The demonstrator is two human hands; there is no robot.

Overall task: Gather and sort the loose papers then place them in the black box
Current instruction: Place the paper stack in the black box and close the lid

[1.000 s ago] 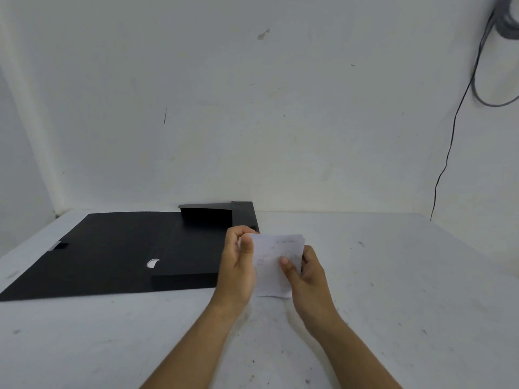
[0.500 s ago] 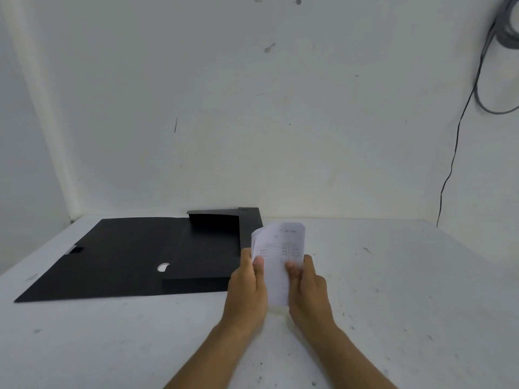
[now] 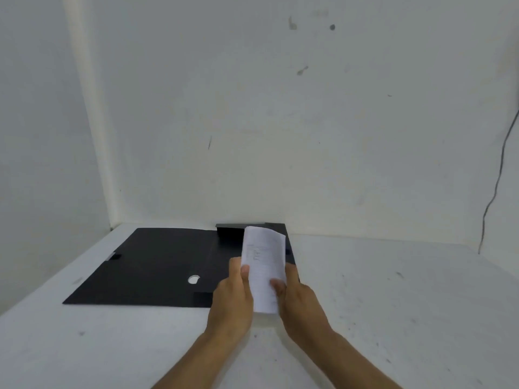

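A small stack of white papers (image 3: 264, 265) with faint print stands upright between both hands, its top edge curling back. My left hand (image 3: 233, 299) grips the stack's left edge with the thumb on its front. My right hand (image 3: 297, 301) holds the right edge, thumb pressed on the front too. The black box (image 3: 157, 265) lies unfolded and flat on the white table, just left of and behind the papers; it has a small round hole near its front and raised flaps at its far right end.
The white table (image 3: 393, 304) is bounded by white walls at the back and left. A thin black cable (image 3: 494, 189) hangs down the wall at the far right.
The papers have gone from lying tilted in the hands to standing upright on their lower edge, and both hands have shifted left toward the box. The view has also turned right and down.
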